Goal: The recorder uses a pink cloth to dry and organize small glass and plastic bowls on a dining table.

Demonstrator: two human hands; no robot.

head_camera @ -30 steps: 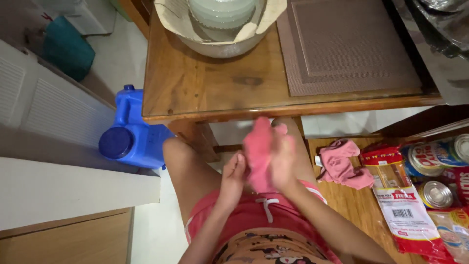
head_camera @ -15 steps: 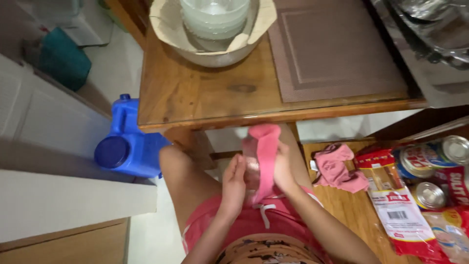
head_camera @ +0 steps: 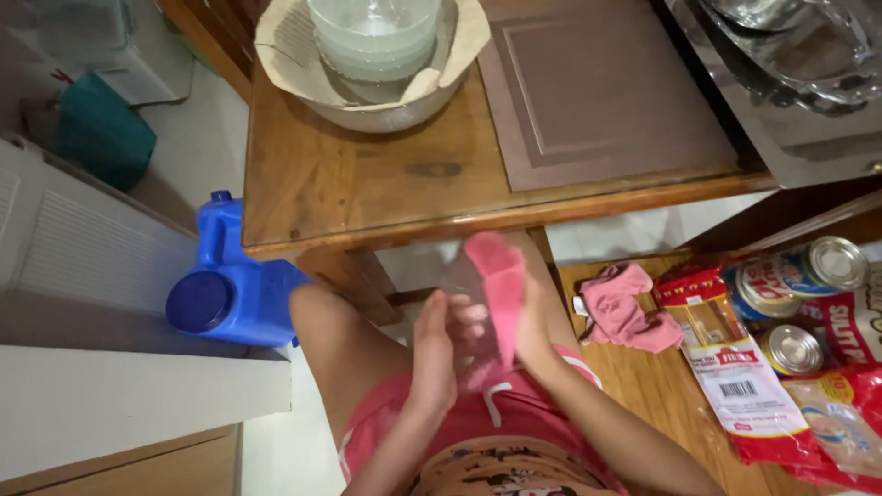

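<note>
Since a second ago the pink cloth [head_camera: 501, 285] stands taller between the left hand [head_camera: 432, 354] and right hand [head_camera: 533, 321], which have drawn closer, palms pressing its lower part.

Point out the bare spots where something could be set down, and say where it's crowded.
Free: the wooden table between the paper-lined bowl and its front edge, and the brown placemat. Also the wood floor between the crumpled pink cloth and the packets. Crowded: cans and packets at right; both hands hold a pink cloth.
</note>
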